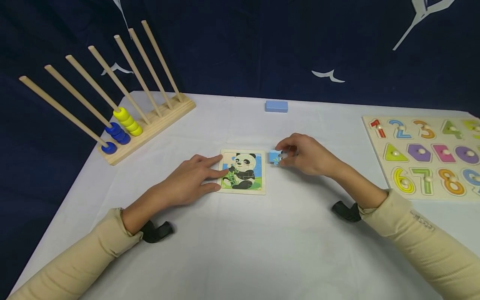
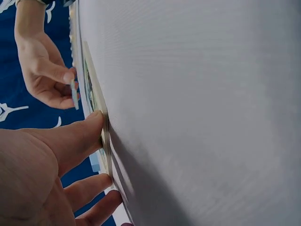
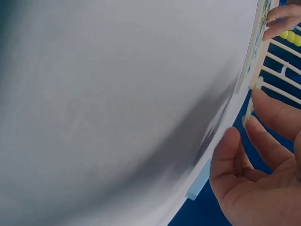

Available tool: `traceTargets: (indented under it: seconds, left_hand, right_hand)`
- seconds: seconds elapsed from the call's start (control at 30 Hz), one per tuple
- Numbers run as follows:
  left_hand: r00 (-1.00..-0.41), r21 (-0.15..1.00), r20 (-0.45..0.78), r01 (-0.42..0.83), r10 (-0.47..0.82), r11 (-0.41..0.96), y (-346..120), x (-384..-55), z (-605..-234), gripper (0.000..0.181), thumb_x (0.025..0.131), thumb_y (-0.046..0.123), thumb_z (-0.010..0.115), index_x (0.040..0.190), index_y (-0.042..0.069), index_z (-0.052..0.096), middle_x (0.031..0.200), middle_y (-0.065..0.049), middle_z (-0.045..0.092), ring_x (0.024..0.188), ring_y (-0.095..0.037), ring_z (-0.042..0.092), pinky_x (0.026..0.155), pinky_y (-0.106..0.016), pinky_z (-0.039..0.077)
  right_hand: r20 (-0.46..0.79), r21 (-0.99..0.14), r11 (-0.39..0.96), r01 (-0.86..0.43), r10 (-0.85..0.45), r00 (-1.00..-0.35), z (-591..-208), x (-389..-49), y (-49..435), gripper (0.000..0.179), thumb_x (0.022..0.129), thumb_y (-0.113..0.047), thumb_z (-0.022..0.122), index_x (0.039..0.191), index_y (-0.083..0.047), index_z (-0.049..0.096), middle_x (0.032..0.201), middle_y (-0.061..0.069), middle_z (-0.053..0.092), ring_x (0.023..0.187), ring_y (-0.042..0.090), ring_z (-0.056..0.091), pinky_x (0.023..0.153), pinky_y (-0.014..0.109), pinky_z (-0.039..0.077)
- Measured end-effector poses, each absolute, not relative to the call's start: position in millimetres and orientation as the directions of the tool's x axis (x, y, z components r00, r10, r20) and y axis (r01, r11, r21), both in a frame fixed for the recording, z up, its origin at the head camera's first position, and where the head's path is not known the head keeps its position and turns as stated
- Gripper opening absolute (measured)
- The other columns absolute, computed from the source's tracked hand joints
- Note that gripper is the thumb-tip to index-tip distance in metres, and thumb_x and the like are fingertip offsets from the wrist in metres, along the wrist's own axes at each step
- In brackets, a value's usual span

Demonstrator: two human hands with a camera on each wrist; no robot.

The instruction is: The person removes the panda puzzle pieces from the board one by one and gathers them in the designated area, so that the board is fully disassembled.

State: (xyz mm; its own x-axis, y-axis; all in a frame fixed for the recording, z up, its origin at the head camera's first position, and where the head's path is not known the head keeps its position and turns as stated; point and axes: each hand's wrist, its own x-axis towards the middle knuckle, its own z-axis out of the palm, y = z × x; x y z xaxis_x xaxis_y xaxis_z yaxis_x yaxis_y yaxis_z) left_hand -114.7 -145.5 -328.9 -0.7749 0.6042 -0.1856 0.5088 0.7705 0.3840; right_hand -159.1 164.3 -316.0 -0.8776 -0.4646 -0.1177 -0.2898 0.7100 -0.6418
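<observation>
A square panda puzzle (image 1: 245, 173) in a wooden frame lies flat on the white table, a bare beige patch showing at its upper left. My left hand (image 1: 191, 179) rests at the frame's left side, fingers spread and fairly straight, fingertips on the edge. To the right of the frame, my right hand (image 1: 305, 154) pinches a light-blue puzzle piece (image 1: 275, 157) between thumb and fingers. The left wrist view shows that piece (image 2: 75, 95) edge-on, held above the table. In the right wrist view the piece (image 3: 249, 107) is thin and pale, seen from its side.
A wooden bead rack (image 1: 150, 125) with blue and yellow beads stands at the back left. A number-and-shape peg board (image 1: 378, 166) lies at the right. A small blue block (image 1: 276, 106) sits near the far edge, before a dark blue curtain (image 1: 232, 46).
</observation>
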Motion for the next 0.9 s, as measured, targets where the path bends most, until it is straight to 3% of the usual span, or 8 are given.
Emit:
traceTargets:
  seconds: [0.9]
  left_hand:
    - [-0.772, 0.378, -0.193, 0.51, 0.605, 0.772, -146.3, -115.0, -328.1, 0.049, 0.094, 0.031, 0.069, 0.14, 0.018, 0.058, 0.157, -0.013, 0.033, 0.131, -0.035, 0.04, 0.098, -0.055, 0.038]
  right_hand:
    - [-0.184, -0.582, 0.767, -0.271, -0.449, -0.875, -326.1, -161.9, 166.6, 0.033, 0.087, 0.004, 0.069, 0.119, 0.008, 0.064, 0.098, 0.015, 0.052, 0.091, 0.028, 0.047, 0.083, 0.041, 0.04]
